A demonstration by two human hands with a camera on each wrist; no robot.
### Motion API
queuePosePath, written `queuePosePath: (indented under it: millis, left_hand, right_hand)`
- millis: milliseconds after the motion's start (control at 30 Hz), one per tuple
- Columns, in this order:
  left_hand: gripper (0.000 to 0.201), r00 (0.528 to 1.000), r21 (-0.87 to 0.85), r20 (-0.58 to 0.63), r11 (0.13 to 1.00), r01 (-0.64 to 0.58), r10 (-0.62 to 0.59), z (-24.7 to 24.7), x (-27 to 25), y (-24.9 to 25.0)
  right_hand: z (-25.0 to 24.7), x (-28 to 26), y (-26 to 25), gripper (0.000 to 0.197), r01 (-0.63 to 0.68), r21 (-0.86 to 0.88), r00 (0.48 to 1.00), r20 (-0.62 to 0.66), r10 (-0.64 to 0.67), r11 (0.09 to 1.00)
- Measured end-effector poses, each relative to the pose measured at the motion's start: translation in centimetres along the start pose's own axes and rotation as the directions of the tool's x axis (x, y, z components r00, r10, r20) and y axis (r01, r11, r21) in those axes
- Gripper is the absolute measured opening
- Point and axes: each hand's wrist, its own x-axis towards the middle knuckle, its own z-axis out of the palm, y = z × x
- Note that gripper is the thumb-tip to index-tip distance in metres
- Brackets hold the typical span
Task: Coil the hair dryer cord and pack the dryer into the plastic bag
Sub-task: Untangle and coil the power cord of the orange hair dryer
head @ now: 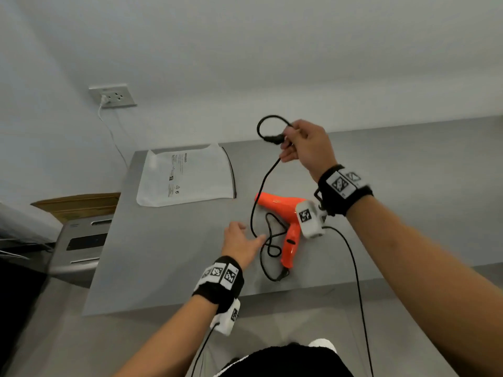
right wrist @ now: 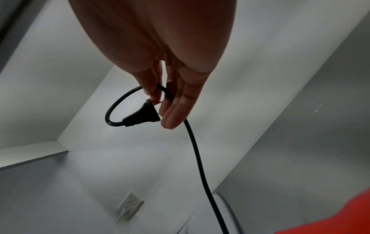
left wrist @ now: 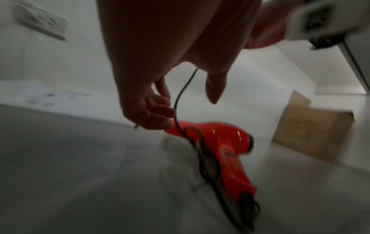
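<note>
An orange hair dryer lies on the grey table, its black cord looped beside the handle and rising off the surface. My right hand is raised above the table's far side and pinches the cord just behind the plug, so the end forms a small loop. The right wrist view shows the plug against those fingers. My left hand hovers low beside the dryer with relaxed fingers touching the hanging cord, thumb apart. The white plastic bag lies flat at the table's far left.
A wall outlet with a white cable plugged in sits behind the table. A cardboard box and a grey appliance stand left of the table. Another cardboard box stands past the dryer. Thin black wrist-camera cables hang near the table's front edge.
</note>
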Motion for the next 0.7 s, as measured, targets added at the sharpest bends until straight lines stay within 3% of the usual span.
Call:
queuePosePath:
  millis: [100,167,233,333,433,533,600,667,700]
  left_hand:
    - [0.052,0.984,0.188,0.130,0.977,0.100,-0.125,3.1,-0.2,-2.9]
    - [0.053,0.957,0.359,0.244,0.931,0.063,-0.159,4.2,-0.3,-4.2]
    - [0.046,0.949,0.410,0.282,0.912,0.014,-0.141,4.8,-0.1,-5.1]
    - [0.025,0.966,0.281,0.248,0.960,0.004,-0.077,4.6,0.2,-5.7]
    - [0.028,0.979,0.072,0.206,0.997,-0.030,0.014,3.5,0.3,-5.1]
    - [0.031,0.987,-0.119,0.133,0.990,-0.079,0.094,1.9,-0.1,-3.1]
    - [0.028,0.987,-0.250,0.058,0.959,-0.130,0.149,0.8,-0.2,-1.3]
    - [0.028,0.976,-0.352,0.001,0.914,-0.203,0.218,-0.4,-0.4,0.9]
    - [0.029,0.967,-0.401,-0.013,0.885,-0.238,0.254,-0.9,-0.6,2.1]
  right_hand:
    - [-1.8,4.1,2.5,0.016,-0.087,-0.044,0.991,-0.111,0.081,0.995]
    - [-3.2,5.9,5.3,0.017,-0.170,-0.035,0.973,-0.163,0.163,0.985]
    - [-4.4,6.6,8.3,0.018,-0.267,-0.031,0.945,-0.204,0.256,0.963]
    - [-5.8,6.2,11.8,0.019,-0.345,-0.046,0.925,-0.189,0.331,0.937]
    - [-6.4,6.0,14.2,0.021,-0.361,-0.119,0.927,-0.151,0.343,0.925]
    - [-6.5,4.8,14.3,0.063,-0.280,-0.429,0.955,-0.217,0.203,0.859]
    - [-5.6,3.5,12.9,0.070,-0.143,-0.488,0.977,-0.206,0.045,0.861]
    - [-3.7,1.5,10.6,0.067,0.036,-0.413,0.999,0.023,-0.029,0.910]
    - [-2.5,0.4,9.8,0.064,0.121,-0.375,0.979,0.198,-0.048,0.919]
